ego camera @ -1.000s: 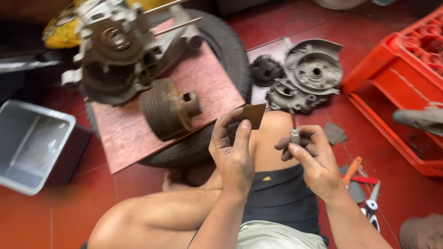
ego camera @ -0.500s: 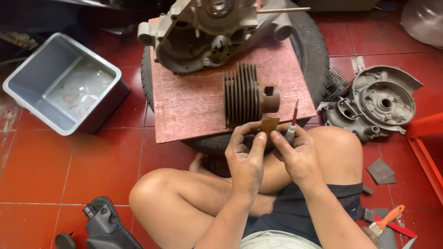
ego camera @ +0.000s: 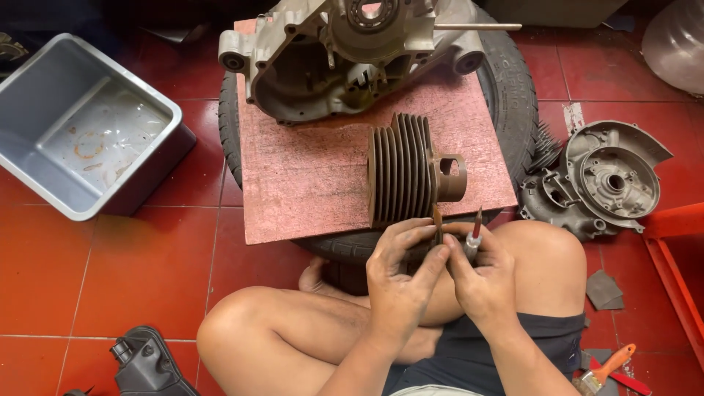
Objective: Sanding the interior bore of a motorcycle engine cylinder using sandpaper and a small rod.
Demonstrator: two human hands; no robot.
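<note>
My left hand (ego camera: pixel 400 282) pinches a small brown piece of sandpaper (ego camera: pixel 437 220) between thumb and fingers. My right hand (ego camera: pixel 480 282) grips a short metal pin (ego camera: pixel 474 233) with a reddish pointed tip, held upright. Both hands meet over my crossed legs, the paper pressed beside the pin. Just beyond them a finned brown engine cylinder (ego camera: pixel 411 170) lies on a pink board (ego camera: pixel 308 180) resting on a black tyre (ego camera: pixel 513 88). A grey engine crankcase (ego camera: pixel 345 51) sits at the board's far end.
A grey plastic tub (ego camera: pixel 88 139) stands on the red tiled floor at left. A metal engine cover (ego camera: pixel 605 180) lies at right beside a red crate edge (ego camera: pixel 678 242). A black container (ego camera: pixel 147 363) sits bottom left; an orange-handled brush (ego camera: pixel 605 367) and sandpaper scrap (ego camera: pixel 603 290) bottom right.
The view has swung left and steadied, so the board and cylinder now sit ahead. My hands have come together, the sandpaper now folded against the pin.
</note>
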